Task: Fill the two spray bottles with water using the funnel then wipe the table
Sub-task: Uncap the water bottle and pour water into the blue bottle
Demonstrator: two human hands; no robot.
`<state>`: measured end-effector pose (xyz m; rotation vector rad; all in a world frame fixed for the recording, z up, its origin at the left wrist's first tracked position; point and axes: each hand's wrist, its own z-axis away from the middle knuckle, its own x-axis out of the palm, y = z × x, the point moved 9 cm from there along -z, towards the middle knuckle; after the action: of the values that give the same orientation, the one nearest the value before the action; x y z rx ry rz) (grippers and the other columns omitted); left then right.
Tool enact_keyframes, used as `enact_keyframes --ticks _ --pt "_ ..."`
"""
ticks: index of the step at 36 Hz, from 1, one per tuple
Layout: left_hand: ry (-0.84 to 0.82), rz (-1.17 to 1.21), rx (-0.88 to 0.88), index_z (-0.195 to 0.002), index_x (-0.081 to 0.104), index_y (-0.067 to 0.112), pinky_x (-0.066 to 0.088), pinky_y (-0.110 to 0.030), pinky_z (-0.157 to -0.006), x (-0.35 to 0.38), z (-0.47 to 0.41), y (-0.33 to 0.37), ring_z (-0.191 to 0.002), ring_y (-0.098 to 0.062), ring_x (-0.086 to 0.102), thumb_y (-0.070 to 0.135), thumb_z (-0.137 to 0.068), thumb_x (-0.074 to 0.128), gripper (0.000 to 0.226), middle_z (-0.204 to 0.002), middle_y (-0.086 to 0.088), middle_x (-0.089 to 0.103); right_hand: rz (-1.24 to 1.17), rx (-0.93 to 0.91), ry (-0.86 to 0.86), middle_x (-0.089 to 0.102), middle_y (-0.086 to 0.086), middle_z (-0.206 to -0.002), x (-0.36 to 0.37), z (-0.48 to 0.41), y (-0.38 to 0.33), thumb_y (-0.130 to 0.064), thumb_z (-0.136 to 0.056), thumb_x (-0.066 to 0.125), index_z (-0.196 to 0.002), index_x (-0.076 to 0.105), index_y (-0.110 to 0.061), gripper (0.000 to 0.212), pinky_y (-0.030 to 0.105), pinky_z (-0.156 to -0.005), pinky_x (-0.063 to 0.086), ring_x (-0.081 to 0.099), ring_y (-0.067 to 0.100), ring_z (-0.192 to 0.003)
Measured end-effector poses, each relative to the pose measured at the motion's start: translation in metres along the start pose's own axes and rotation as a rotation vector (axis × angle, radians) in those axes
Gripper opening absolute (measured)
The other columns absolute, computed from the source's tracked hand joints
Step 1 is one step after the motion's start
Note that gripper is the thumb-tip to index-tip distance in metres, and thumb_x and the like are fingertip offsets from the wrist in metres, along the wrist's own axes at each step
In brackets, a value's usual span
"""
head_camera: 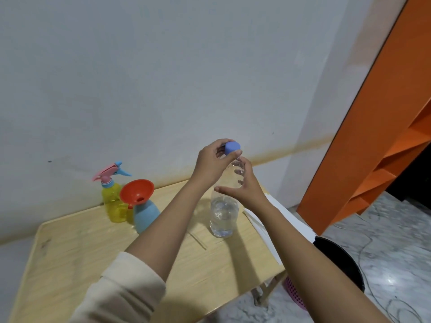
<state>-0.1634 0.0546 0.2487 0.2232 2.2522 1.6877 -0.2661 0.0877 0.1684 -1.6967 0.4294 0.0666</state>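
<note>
A clear plastic water bottle (223,214) stands on the wooden table (77,255), holding water in its lower part. My left hand (211,164) pinches its blue cap (232,148) at the top. My right hand (245,185) grips the bottle's upper shoulder. At the back left stands a yellow spray bottle (113,201) with its pink and blue trigger head on. Next to it is a blue spray bottle (145,215) without a head, and an orange funnel (136,191) sits in its neck.
White cloth or paper (286,217) lies at the table's right edge. A thin stick-like tube (197,240) lies on the table near the water bottle. A black bin (342,259) and a pink basket (294,291) stand on the marble floor to the right, before an orange shelf (384,136).
</note>
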Motion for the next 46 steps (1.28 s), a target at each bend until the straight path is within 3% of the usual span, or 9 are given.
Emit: enact_keyframes --ticks 5,8,15,18,21,27,33,41,46 --pt "0.284 -0.028 0.004 -0.087 0.054 0.013 0.044 -0.009 -0.067 -0.008 0.006 0.004 -0.075 -0.008 0.057 0.022 -0.069 0.084 0.037 -0.082 0.006 0.059 0.011 -0.006 0.014 0.037 -0.007 -0.139 0.006 0.002 -0.003 -0.047 -0.051 0.081 -0.138 0.026 -0.026 0.104 0.018 -0.094 0.036 0.04 0.01 -0.125" --pt "0.352 -0.045 0.003 -0.087 0.052 0.012 0.041 -0.006 -0.059 -0.011 0.01 0.006 -0.072 -0.009 0.055 0.027 -0.065 0.087 0.044 -0.082 0.003 0.059 0.001 -0.018 0.034 0.038 -0.006 -0.137 0.008 0.004 -0.006 -0.052 -0.048 0.077 -0.138 0.027 -0.025 0.106 0.015 -0.091 0.036 0.04 0.008 -0.124" --pt "0.084 -0.038 0.033 -0.125 0.051 0.017 0.042 -0.019 -0.093 0.008 0.012 0.001 -0.11 -0.009 0.055 0.028 -0.086 0.067 0.043 -0.116 0.007 0.057 0.014 -0.007 0.017 0.035 -0.008 -0.137 0.004 0.003 -0.003 -0.029 -0.061 0.086 -0.139 0.025 -0.026 0.099 0.031 -0.103 0.039 0.039 0.014 -0.126" --pt "0.073 0.03 0.065 -0.118 0.054 0.022 0.043 -0.032 -0.103 0.003 0.013 -0.002 -0.114 -0.016 0.057 0.023 -0.091 0.06 0.028 -0.117 0.002 0.059 0.031 -0.01 0.03 0.036 -0.009 -0.137 0.004 0.003 -0.002 -0.031 -0.06 0.087 -0.138 0.026 -0.025 0.1 0.029 -0.101 0.038 0.04 0.013 -0.125" --pt "0.166 0.038 0.078 -0.111 0.059 0.018 0.046 -0.037 -0.101 -0.007 0.014 0.001 -0.106 -0.018 0.061 0.018 -0.087 0.065 0.026 -0.109 -0.001 0.063 0.042 -0.017 0.034 0.035 -0.011 -0.134 0.006 0.003 -0.003 -0.032 -0.06 0.087 -0.139 0.025 -0.024 0.101 0.028 -0.101 0.038 0.04 0.012 -0.126" --pt "0.405 0.124 0.089 -0.108 0.06 0.014 0.051 -0.024 -0.091 -0.025 0.019 0.017 -0.101 -0.015 0.064 0.017 -0.084 0.07 0.026 -0.107 -0.005 0.067 0.052 -0.037 0.026 0.037 -0.007 -0.136 0.003 0.003 -0.004 -0.035 -0.057 0.088 -0.138 0.025 -0.024 0.104 0.03 -0.101 0.038 0.04 0.013 -0.126" --pt "0.56 0.176 -0.039 -0.107 0.06 0.011 0.048 -0.01 -0.077 -0.047 0.051 -0.033 -0.084 0.005 0.062 0.013 -0.085 0.069 0.024 -0.095 0.005 0.066 0.024 -0.084 0.0 0.039 -0.009 -0.137 0.006 0.005 -0.005 -0.035 -0.057 0.089 -0.139 0.027 -0.025 0.104 0.03 -0.104 0.038 0.041 0.009 -0.125" --pt "0.644 -0.045 -0.402 -0.112 0.061 0.013 0.046 -0.029 -0.09 -0.042 0.147 -0.169 -0.1 -0.017 0.06 0.014 -0.084 0.07 0.03 -0.105 -0.004 0.065 -0.057 -0.102 0.0 0.036 -0.003 -0.146 0.008 0.007 0.013 -0.036 -0.062 0.085 -0.146 0.021 -0.019 0.106 0.033 -0.111 0.033 0.034 0.006 -0.134" --pt "0.713 -0.219 -0.555 -0.113 0.064 0.005 0.047 -0.033 -0.092 -0.036 0.204 -0.229 -0.106 -0.026 0.062 0.011 -0.081 0.072 0.034 -0.109 -0.011 0.068 -0.144 -0.085 -0.077 0.036 -0.011 -0.141 0.014 0.008 0.031 -0.026 -0.067 0.084 -0.137 0.026 -0.027 0.091 0.019 -0.108 0.03 0.036 0.002 -0.131"
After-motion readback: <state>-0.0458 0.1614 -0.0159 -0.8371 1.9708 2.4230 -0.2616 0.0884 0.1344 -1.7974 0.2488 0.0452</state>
